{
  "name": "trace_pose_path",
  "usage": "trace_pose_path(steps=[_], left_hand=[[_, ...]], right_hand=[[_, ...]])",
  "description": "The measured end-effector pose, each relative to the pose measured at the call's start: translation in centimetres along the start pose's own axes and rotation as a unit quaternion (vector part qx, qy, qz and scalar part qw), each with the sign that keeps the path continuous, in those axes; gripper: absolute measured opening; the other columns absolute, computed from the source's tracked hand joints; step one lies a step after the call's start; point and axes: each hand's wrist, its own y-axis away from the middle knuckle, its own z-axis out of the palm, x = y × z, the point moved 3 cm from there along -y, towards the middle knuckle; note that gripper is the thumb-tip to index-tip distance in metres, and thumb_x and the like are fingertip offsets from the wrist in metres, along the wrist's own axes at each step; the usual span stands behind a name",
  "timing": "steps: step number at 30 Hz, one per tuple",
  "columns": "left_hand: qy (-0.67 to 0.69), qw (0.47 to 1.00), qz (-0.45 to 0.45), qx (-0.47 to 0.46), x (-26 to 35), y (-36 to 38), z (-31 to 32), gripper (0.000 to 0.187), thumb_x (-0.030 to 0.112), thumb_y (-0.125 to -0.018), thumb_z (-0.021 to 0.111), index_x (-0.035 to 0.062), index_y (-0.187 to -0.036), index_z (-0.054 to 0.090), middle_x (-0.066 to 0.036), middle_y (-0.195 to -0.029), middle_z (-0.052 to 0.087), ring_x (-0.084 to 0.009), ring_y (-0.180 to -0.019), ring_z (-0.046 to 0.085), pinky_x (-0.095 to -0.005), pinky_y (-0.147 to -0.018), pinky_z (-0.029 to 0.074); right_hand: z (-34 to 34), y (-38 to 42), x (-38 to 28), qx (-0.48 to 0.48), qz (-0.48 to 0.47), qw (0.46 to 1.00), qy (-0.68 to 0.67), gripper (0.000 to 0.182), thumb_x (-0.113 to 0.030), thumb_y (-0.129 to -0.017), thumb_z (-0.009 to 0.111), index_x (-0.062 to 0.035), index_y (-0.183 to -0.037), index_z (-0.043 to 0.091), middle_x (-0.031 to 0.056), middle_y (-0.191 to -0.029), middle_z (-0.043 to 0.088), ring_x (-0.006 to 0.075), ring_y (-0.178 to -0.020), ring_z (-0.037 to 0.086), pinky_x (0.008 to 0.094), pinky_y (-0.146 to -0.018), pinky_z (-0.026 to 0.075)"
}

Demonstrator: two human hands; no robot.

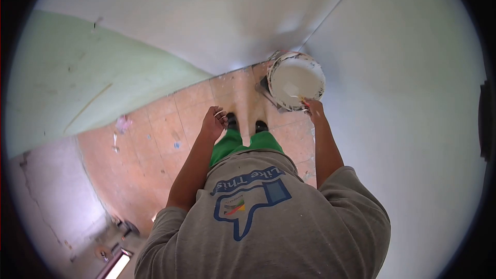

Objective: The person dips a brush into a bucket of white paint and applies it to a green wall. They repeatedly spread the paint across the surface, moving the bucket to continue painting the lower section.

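Note:
My right hand [313, 109] is closed at the near rim of a round white bucket [275, 94], around the red-orange handle of what looks like a putty knife [293, 89]. The tool's pale, flat end reaches into the off-white paste [299, 76] in the bucket. Dark smears and drips mark the rim. My left hand [219, 118] hangs in front of my left thigh with its fingers curled in. A thin white mark or strip shows across those fingers; whether they hold anything is hidden.
The bucket stands in the corner where two pale walls [413, 113] meet, with a dark flat object [268, 97] beside it. Tan floor tiles [194, 101] carry white splashes and scraps, including a pinkish crumpled piece [123, 124]. A green wall area [103, 67] lies left.

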Motion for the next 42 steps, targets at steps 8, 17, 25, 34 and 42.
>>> trace_pose_path(steps=[8,17,25,34,42], left_hand=[[-0.135,0.967,0.087,-0.199,8.4,2.4,6.6,0.019,0.023,-0.099,0.046,0.0087,-0.094,0.058,-0.007,-0.082,0.065,-0.0186,-0.068,0.06,-0.034,-0.062,0.049],[-0.114,0.925,0.172,-0.318,16.5,12.2,8.7,0.023,0.029,-0.096,0.051,0.0083,-0.091,0.06,-0.007,-0.083,0.063,-0.0189,-0.071,0.058,-0.0332,-0.067,0.047],[-0.213,0.9,0.267,-0.272,21.5,16.3,6.0,0.021,0.026,-0.093,0.051,0.0065,-0.089,0.058,-0.007,-0.081,0.062,-0.0172,-0.069,0.056,-0.0315,-0.066,0.045],[-0.273,0.882,0.319,-0.212,25.2,17.4,2.3,0.017,0.02,-0.095,0.051,0.0053,-0.094,0.059,-0.007,-0.079,0.063,-0.0135,-0.066,0.058,-0.0278,-0.064,0.047],[-0.3,0.875,0.305,-0.226,26.7,16.5,1.5,0.014,0.018,-0.095,0.049,0.0068,-0.091,0.056,-0.007,-0.08,0.062,-0.0147,-0.068,0.057,-0.0291,-0.066,0.047]], right_hand=[[2.8,12.7,-13.6,-0.385,-0.1,0.898,-0.188,0.043,0.001,-0.086,0.063,-0.0012,-0.128,0.052,0.0101,-0.111,0.065,0.0181,-0.096,0.065,0.0319,-0.082,0.055],[12.8,23.3,-33.1,-0.258,-0.283,0.911,-0.152,0.022,-0.003,-0.096,0.056,-0.0037,-0.114,0.044,0.0135,-0.099,0.061,0.0178,-0.079,0.057,0.0317,-0.071,0.049],[19.3,29.6,-45.3,0.011,-0.619,0.782,-0.069,0.034,-0.01,-0.1,0.054,0.0006,-0.132,0.049,0.0071,-0.091,0.059,0.0106,-0.071,0.053,0.0255,-0.063,0.046],[26.6,32.2,-51.6,0.314,-0.714,0.607,0.155,0.033,0.006,-0.089,0.056,0.0003,-0.122,0.06,0.0162,-0.084,0.053,0.0313,-0.078,0.056,0.0377,-0.067,0.047],[28.1,34.1,-52.8,0.361,-0.614,0.674,0.198,0.025,-0.001,-0.087,0.061,0.0011,-0.112,0.063,0.0177,-0.083,0.055,0.0336,-0.072,0.059,0.0424,-0.062,0.048]])
